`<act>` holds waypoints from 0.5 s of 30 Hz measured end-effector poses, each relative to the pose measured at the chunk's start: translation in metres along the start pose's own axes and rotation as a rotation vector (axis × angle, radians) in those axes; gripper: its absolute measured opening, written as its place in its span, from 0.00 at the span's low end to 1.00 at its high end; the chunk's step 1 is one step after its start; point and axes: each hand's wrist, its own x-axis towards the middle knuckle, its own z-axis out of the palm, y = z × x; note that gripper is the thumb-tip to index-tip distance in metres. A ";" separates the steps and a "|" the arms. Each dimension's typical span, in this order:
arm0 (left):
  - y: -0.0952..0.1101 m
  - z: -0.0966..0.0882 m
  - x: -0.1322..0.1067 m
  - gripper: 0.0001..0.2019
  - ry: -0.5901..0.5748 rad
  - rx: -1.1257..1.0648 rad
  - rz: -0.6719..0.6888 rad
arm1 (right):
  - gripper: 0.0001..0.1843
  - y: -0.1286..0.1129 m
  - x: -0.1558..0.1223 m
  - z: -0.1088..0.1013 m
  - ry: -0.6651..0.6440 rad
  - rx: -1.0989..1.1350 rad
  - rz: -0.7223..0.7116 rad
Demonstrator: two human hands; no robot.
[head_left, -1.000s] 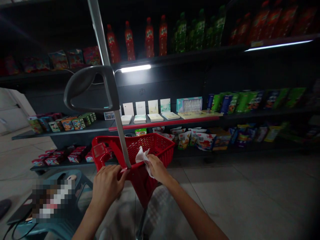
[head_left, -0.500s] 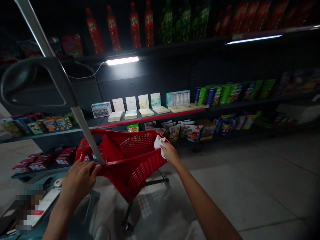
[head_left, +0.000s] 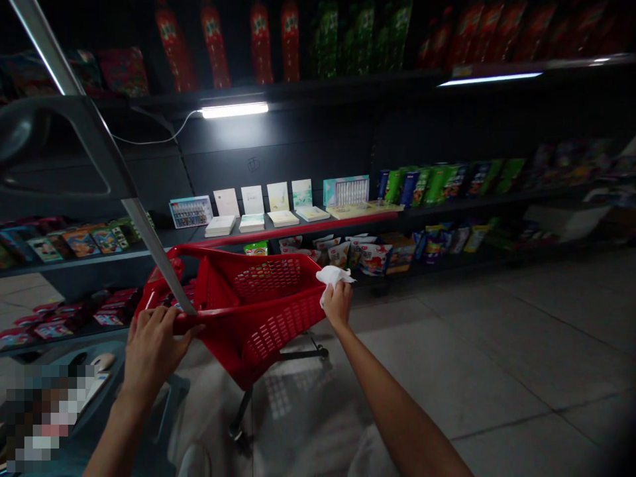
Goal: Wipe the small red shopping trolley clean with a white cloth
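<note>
A red shopping cart (head_left: 278,331) stands in front of me, its basket walls pierced with rows of holes. My left hand (head_left: 156,348) is closed over the cart's near rim, close to the handle end and beside the foot of a metal pole (head_left: 158,246). At the cart's far right corner, my right hand (head_left: 338,303) pinches a crumpled white cloth (head_left: 334,275), possibly a tissue, against the rim. Part of the cloth sticks up above the fingers.
Behind the cart runs a dark shelf (head_left: 293,232) with booklets, boxes and snack bags. Bottles (head_left: 261,43) line the upper shelf under a lit tube lamp (head_left: 234,110). A blue-grey stool (head_left: 112,371) with blurred items on it stands at lower left.
My right hand and the cloth have shifted slightly at the cart's right corner, and the cloth now spreads out more to the right. My left hand stays on the rim. The view has shifted a little.
</note>
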 end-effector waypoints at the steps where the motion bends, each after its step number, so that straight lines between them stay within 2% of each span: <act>1: 0.001 0.000 0.000 0.20 0.008 -0.001 0.002 | 0.23 -0.003 -0.004 0.004 0.045 0.061 0.076; 4: 0.007 0.000 0.001 0.19 0.027 -0.001 -0.006 | 0.24 -0.021 -0.017 0.014 0.117 0.199 0.302; 5: 0.009 0.000 0.001 0.19 0.030 -0.002 -0.009 | 0.25 -0.031 -0.022 0.016 0.114 0.227 0.341; 7: 0.012 0.001 0.002 0.18 0.023 -0.008 -0.008 | 0.25 -0.056 -0.037 0.019 0.070 0.287 0.331; 11: 0.017 0.002 0.005 0.15 -0.015 -0.033 0.014 | 0.21 -0.128 -0.090 0.019 -0.079 0.429 0.148; 15: 0.024 0.001 0.007 0.14 -0.032 -0.066 0.036 | 0.21 -0.188 -0.146 0.009 -0.293 0.542 -0.253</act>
